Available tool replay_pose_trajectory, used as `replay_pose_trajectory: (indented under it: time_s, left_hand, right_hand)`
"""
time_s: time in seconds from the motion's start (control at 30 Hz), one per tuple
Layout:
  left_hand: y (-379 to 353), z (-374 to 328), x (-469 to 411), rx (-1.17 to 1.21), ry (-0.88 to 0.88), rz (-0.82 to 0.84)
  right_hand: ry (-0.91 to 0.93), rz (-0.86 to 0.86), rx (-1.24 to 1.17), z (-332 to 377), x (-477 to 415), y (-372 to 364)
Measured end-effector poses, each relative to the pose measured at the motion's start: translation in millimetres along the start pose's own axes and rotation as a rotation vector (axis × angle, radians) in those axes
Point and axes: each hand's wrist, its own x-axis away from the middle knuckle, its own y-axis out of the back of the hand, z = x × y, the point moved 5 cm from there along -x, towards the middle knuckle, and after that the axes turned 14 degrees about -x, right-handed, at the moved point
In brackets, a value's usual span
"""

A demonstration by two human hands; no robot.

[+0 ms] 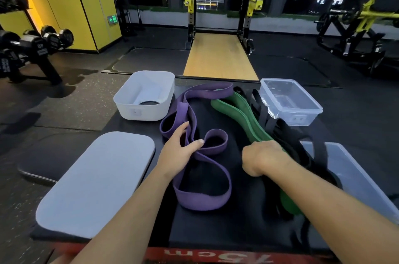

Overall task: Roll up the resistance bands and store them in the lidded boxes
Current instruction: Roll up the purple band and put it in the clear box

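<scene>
A long purple band [201,194] lies in loose loops across the middle of the black box top. My left hand [179,151] rests on its crossing loops with fingers spread and the thumb stretched out. A green band [244,112] runs diagonally on the right, beside a black band [287,134]. My right hand [263,157] is curled into a fist over the green and black bands, gripping them. A white open box [121,101] stands at the back left with a dark rolled band inside. A clear plastic box [313,110] stands at the back right.
A grey-white lid [97,181] lies at the front left, overhanging the black surface. A clear lid [354,177] lies at the right under the black band. A dumbbell rack [32,48] stands at the far left, and a squat rack [220,4] stands beyond.
</scene>
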Motion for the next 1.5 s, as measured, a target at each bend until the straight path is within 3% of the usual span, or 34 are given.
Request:
replay_pose_trajectory:
  time_s: [0.1, 0.17, 0.3, 0.43, 0.53, 0.63, 0.77, 0.83, 0.9, 1.0, 1.17, 1.23, 1.3, 1.4, 1.5]
  left_hand:
    - [-2, 0, 2, -0.04, 0.005, 0.001]
    - [-1, -3, 5, -0.057, 0.007, 0.003]
    - [0, -4, 12, -0.013, 0.037, 0.007]
    - [-1, 2, 14, 0.122, 0.058, 0.056]
    - [1, -2, 17, 0.217, 0.049, 0.064]
    - [1, 0, 19, 0.234, 0.02, 0.077]
    - [1, 0, 25, -0.143, -0.08, 0.047]
    - [6, -2, 24, -0.343, -0.044, -0.027]
    - [10, -4, 25, -0.462, 0.062, 0.006]
    - [12, -12, 33, -0.41, 0.151, 0.147]
    - [1, -27, 50, -0.423, 0.173, 0.484]
    - [-3, -30, 46, -0.563, 0.099, 0.418]
    - [-4, -35, 41, -0.693, 0.045, 0.271]
    - [-3, -37, 39, -0.678, 0.052, 0.155]
    - [9, -27, 39, -0.626, 0.104, 0.072]
  right_hand:
    - [0.078, -0.291, -0.504, 12, -4, 4]
    - [0.149, -0.377, -0.915, 26, -5, -2]
    - [0.218, -0.393, -1.228, 50, -5, -25]
    - [0.324, -0.248, -1.545, 54, 2, -38]
    - [0.381, -0.19, -1.434, 56, 1, -51]
    - [0.244, -0.506, -1.186, 31, -4, -49]
    - [0.04, -0.794, -1.148, -11, 12, -31]
    - [0.001, -0.752, -0.936, -13, 16, -26]
    - [-0.02, -0.637, -0.705, -4, 18, -25]
    - [-0.017, -0.523, -0.55, 11, 20, -23]
    - [-0.058, -0.527, -0.45, 22, 19, -18]
    - [-0.039, -0.557, -0.375, 29, 15, -14]
    - [-0.067, -0.572, -0.452, 27, 8, -7]
    - [-0.18, -0.533, -0.758, 10, -3, -6]
    - [-0.225, -0.521, -0.805, 2, -5, -11]
